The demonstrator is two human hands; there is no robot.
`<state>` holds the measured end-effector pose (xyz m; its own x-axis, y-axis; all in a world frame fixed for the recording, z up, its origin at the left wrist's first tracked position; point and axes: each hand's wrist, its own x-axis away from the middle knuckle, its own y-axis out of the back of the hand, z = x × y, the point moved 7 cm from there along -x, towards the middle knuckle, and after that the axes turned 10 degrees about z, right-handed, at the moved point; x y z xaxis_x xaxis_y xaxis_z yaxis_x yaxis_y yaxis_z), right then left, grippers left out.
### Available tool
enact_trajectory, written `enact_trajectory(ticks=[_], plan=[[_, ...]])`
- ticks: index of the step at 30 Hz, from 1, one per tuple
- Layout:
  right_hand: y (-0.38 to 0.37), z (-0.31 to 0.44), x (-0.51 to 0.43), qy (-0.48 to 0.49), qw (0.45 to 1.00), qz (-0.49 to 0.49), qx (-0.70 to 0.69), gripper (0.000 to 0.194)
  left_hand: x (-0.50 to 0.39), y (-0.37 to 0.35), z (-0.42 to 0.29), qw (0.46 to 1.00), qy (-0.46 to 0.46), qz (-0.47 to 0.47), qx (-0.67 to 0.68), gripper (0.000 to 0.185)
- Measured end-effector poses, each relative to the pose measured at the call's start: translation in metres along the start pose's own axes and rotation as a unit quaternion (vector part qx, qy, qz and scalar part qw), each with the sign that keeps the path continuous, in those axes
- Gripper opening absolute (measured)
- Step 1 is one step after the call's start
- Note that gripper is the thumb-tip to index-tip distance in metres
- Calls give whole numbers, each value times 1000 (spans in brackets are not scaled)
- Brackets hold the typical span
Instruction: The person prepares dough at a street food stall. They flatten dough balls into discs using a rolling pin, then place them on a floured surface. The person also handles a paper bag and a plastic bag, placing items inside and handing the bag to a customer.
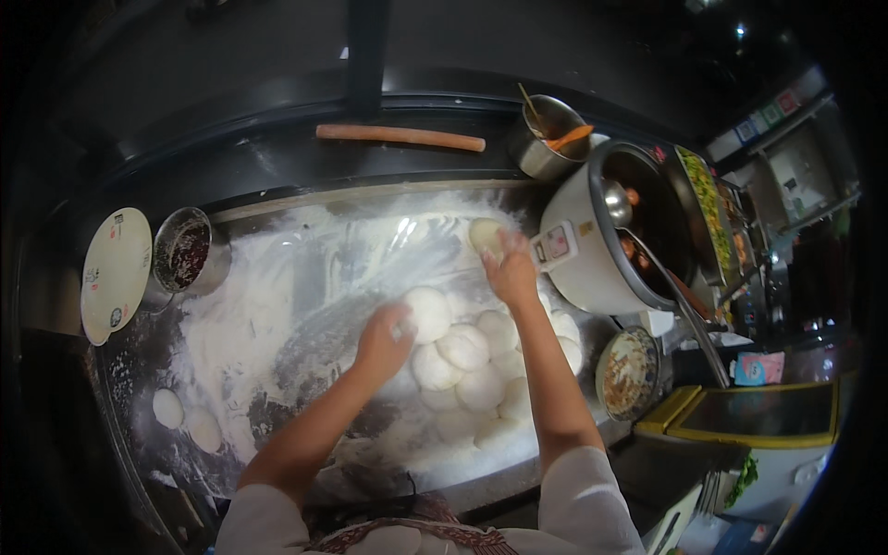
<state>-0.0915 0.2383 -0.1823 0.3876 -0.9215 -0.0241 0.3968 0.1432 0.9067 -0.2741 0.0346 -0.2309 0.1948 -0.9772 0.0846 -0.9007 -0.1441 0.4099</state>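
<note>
My left hand (383, 341) is beside a round white dough ball (428, 314), its curled, slightly parted fingers at the ball's left side. Farther out, my right hand (512, 272) has its fingers and thumb at the right side of a paler yellowish dough piece (483, 234); motion blurs the grip. Several floured dough balls (480, 390) lie crowded and overlapping between my forearms, some hidden behind the right one. White flour coats the dark worktop (298, 361) beneath them. Two small flat dough rounds (168, 408) sit at the near left.
A wooden rolling pin (401, 137) lies along the back ledge. Right of the dough stand a large cooker (590, 229) with a ladle, a metal pot (548, 142) and a bowl (628, 374). At left are a metal container (216, 260) and an oval plate (114, 277).
</note>
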Motion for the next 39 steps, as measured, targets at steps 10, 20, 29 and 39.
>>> enact_trajectory(ticks=[10,20,29,39], plan=[[-111,133,-42,184,977,51,-100,47,192,64,38,987,161,-17,13,19],[-183,322,194,325,888,317,81,54,304,156,73,979,112,-160,-57,19],[-202,327,165,207,951,202,111,60,341,200,88,985,-28,-168,1,24],[-183,275,157,21,925,364,-104,46,376,240,125,978,88,-174,79,23]])
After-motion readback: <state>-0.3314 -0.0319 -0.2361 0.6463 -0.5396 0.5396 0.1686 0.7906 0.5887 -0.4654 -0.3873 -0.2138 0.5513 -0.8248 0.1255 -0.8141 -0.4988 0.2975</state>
